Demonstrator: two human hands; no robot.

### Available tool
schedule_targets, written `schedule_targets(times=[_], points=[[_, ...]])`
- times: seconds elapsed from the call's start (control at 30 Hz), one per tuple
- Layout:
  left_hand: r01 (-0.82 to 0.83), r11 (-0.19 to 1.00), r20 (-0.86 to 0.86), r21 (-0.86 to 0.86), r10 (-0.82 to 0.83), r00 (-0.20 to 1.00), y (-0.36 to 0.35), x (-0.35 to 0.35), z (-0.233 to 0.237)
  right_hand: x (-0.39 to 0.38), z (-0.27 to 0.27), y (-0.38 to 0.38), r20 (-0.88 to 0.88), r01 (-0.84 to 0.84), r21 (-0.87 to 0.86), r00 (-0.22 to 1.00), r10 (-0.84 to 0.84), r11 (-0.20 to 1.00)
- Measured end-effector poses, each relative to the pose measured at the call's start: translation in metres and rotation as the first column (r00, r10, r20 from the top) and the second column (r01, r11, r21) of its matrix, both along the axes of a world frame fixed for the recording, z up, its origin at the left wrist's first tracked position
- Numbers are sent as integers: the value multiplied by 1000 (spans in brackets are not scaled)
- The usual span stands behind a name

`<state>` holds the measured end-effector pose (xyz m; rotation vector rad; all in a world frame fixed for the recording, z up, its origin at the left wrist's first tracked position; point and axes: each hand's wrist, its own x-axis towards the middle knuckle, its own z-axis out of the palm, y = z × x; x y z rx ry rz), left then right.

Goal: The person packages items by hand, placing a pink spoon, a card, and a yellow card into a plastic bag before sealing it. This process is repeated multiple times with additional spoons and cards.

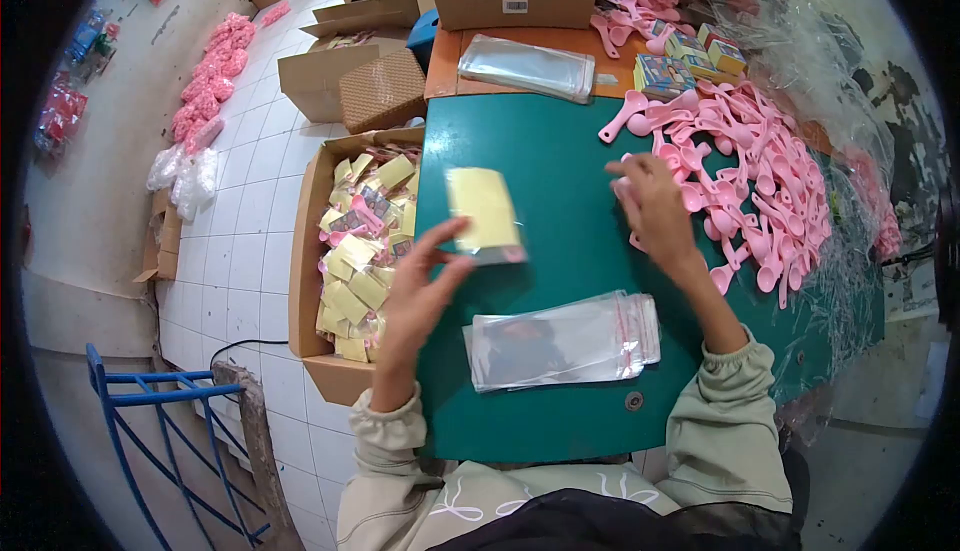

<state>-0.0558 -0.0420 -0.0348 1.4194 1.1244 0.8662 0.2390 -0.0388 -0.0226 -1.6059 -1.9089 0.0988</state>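
Note:
My left hand (425, 286) has its thumb and fingers apart at the lower left edge of a pale yellow card stack (482, 209) in clear plastic on the green table. My right hand (652, 213) is at the left side of a big heap of pink scoop spoons (765, 166). Its fingers are curled round a pink spoon (622, 189), mostly hidden by the hand. A pile of clear plastic bags (555, 343) with red-striped flaps lies on the table between my forearms.
At the table's left stands a carton (305, 251) full of packed yellow cards and spoons. Farther back are clear sleeves (525, 66), small boxes (665, 76) and a brown box (515, 6). A blue metal frame (180, 391) stands at lower left.

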Motion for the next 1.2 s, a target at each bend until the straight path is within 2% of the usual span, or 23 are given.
schedule_targets(times=[0.03,0.1,0.13,0.17,0.23,0.27,0.3,0.33,0.37,0.4,0.43,0.47,0.5,0.53,0.57,0.6,0.63,0.67,0.77,0.87,0.97,1.1,1.2], points=[[-63,996,-11,-63,62,998,0,-18,2,10,-1,6,72,38,65,997,-43,997],[-233,972,76,36,230,970,-2,-51,0,35,-16,15,126,33,47,991,-38,998],[-286,957,19,40,286,958,-1,-73,-5,42,-21,16,153,28,39,988,-34,999],[-339,940,-37,47,341,939,1,-95,-15,43,-20,16,140,32,14,990,-34,999],[-459,888,46,-29,460,887,6,-133,-49,43,-17,15,113,40,-33,993,-36,999],[-479,878,-75,-8,478,875,9,-156,-70,45,-19,15,100,39,-40,994,-35,998],[-418,887,-328,196,461,825,12,-172,-93,49,-22,17,85,36,-46,996,-32,998],[-294,882,-550,369,462,695,14,-185,-115,49,-24,19,70,32,-50,997,-28,998],[-120,862,-718,493,481,502,17,-192,-124,46,-18,19,96,40,-62,995,-33,997],[-213,871,-698,444,484,528,7,-156,-88,44,-6,16,123,50,-76,992,-41,996],[-184,885,-615,427,433,659,7,-133,-68,42,4,13,154,62,-93,987,-47,994],[-155,898,-516,411,369,773,9,-109,-50,43,10,11,112,71,-116,992,-58,991],[-93,909,-464,406,293,836,6,-76,-24,44,16,9,93,51,-112,995,-41,992],[-62,942,-353,329,184,917,-2,-37,14,45,22,6,74,28,-108,997,-20,994],[80,924,-346,374,60,936,-7,-11,29,44,29,4,54,2,-102,999,3,995],[212,890,-378,405,-49,925,-12,13,36,36,42,-1,8,2,-63,1000,-2,998],[322,774,-409,546,-89,908,-16,34,31,32,53,-5,-29,6,-87,1000,-8,996],[384,783,-402,489,-189,896,-24,52,27,28,62,-11,-67,11,-110,998,-19,994],[564,760,-535,324,-344,771,-31,78,7,20,85,-26,-99,-27,-153,995,12,988],[589,766,-431,259,-454,780,-24,82,-6,17,90,-34,-119,-94,-233,991,68,968],[501,840,-264,208,-445,856,-23,81,-7,10,98,-38,-198,-135,-331,978,71,934],[438,885,-201,160,-405,892,-19,77,-4,8,101,-45,-291,-190,-251,950,113,949],[453,887,-196,90,-430,881,-17,74,2,5,105,-50,-345,-314,-379,921,182,870]])
